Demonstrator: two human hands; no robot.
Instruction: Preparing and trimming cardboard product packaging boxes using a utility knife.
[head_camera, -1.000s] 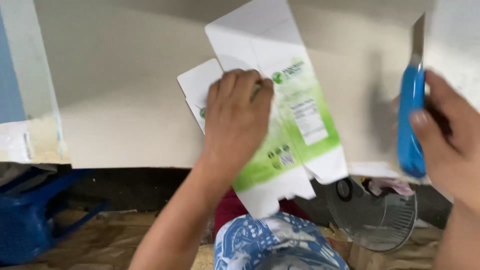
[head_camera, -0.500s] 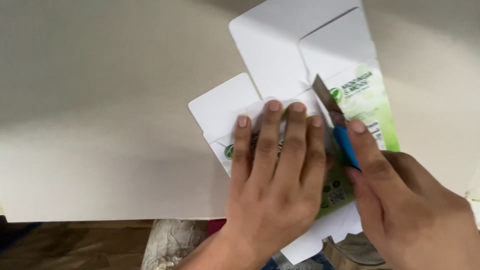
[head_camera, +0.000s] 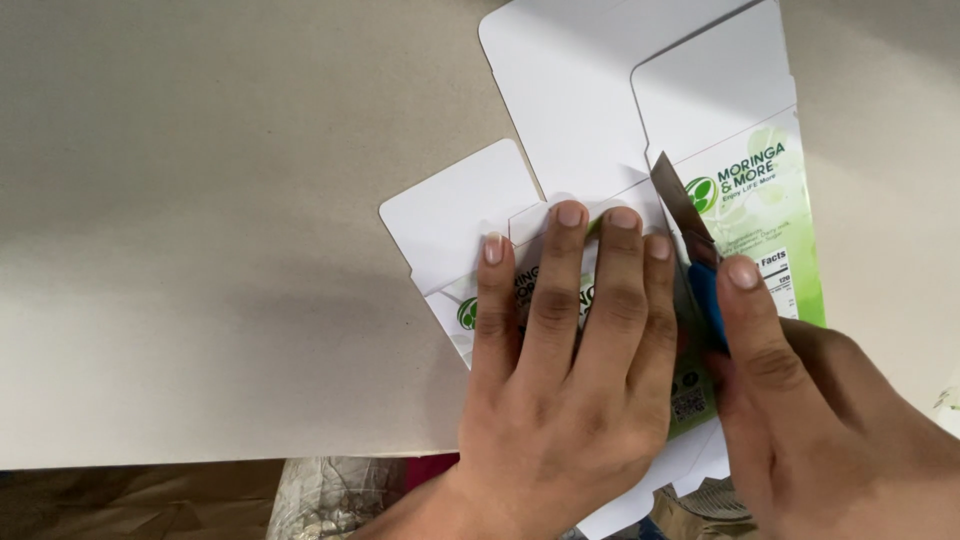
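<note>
- Head view: a flattened carton blank (head_camera: 640, 150), white with a green printed panel, is seen lying on a pale grey board (head_camera: 200, 250), with its lower flaps reaching past the board's near edge.
- The left hand (head_camera: 565, 370) is laid flat on the carton's lower middle, palm down, with the four fingers (head_camera: 560, 290) held straight and close together; nothing is gripped by it.
- A blue-handled utility knife (head_camera: 695, 270) is pinched in the right hand (head_camera: 810, 420), with the forefinger stretched along the handle's top.
- The blade is extended and tilted up to the left, its tip set against the carton at the fold beside the green panel, just beside the left hand's little finger.
- Crumpled clear plastic (head_camera: 330, 495) is seen below the board's edge.
</note>
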